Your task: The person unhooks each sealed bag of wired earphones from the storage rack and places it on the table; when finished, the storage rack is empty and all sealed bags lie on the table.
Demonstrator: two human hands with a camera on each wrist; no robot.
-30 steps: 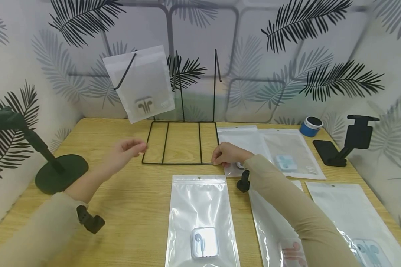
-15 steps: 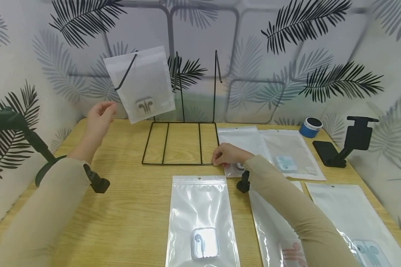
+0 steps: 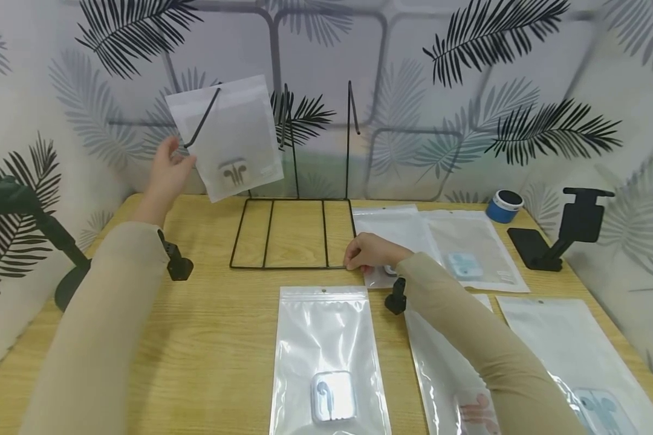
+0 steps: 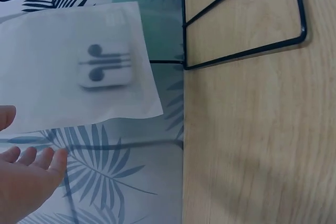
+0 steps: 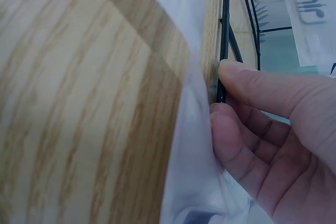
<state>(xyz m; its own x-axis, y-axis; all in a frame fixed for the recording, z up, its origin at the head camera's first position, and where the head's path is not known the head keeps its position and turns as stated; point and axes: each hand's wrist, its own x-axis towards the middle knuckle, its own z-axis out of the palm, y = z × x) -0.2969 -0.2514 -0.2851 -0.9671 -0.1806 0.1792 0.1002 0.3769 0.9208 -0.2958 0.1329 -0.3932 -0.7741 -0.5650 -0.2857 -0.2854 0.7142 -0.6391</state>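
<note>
A white zip bag (image 3: pixel 245 136) with earphones in a case inside hangs tilted from the left hook of a black wire rack (image 3: pixel 296 267). At the bag's left edge is my left hand (image 3: pixel 170 172), just below the hook's tip. In the left wrist view, the fingers (image 4: pixel 59 160) of that hand are spread from the thumb and hold nothing; whether the thumb touches the bag I cannot tell. My right hand (image 3: pixel 374 250) pinches the front right corner of the rack's base between thumb and fingers, as the right wrist view shows.
Zip bags with earphone cases lie about: one front centre (image 3: pixel 326 338), one front right (image 3: pixel 566 338), others behind and under the right arm. A blue round tin (image 3: pixel 504 206) and a black phone stand (image 3: pixel 579 220) are back right. A dark green lamp (image 3: pixel 71 281) stands left.
My left hand has moved away from the rack's base, up and left, then right to the hanging bag's edge. My right hand stays on the rack's corner.
</note>
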